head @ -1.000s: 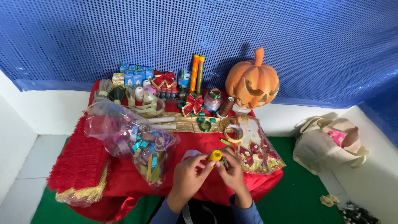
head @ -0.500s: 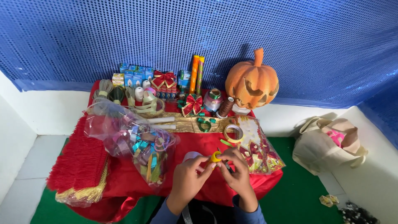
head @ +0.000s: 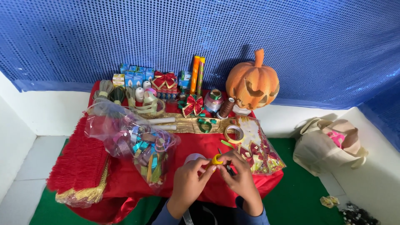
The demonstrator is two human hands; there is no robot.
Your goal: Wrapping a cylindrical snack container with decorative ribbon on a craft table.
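Behind everything, at 12 o'clock, hangs a big blue sparkly wall (head: 166, 37). Below it your surface (head: 200, 141) is covered with a red cloth that has gold fringe at 8 o'clock. On the floor at 3 o'clock sits a cream cloth bag (head: 329, 143). At 1 o'clock on the surface stands an orange pumpkin (head: 253, 81) with a carved face. At 9 o'clock lies a clear plastic bag of ribbons (head: 133, 141), puffy and full of colours. Another flat clear bag with red and gold bows (head: 258, 150) lies at 3 o'clock, just beside your right hand. Along the back, at 11 o'clock, you can see a row of small blue boxes (head: 133, 75), and next to them two tall tubes, orange and green (head: 197, 75). In the middle sits a red bow with gold edges (head: 193, 105). Near it, at 2 o'clock, lies a roll of clear tape (head: 234, 133). Now your hands, down at 6 o'clock. Your left hand (head: 188, 185) and your right hand (head: 239, 177) come together over the front edge of the surface. Between them is a little yellow ring (head: 216, 159), like a small roll. The fingers of both hands are curled in tight and pinch the ring from each side. Something thin and dark pokes out by your right fingers, too small to tell what.
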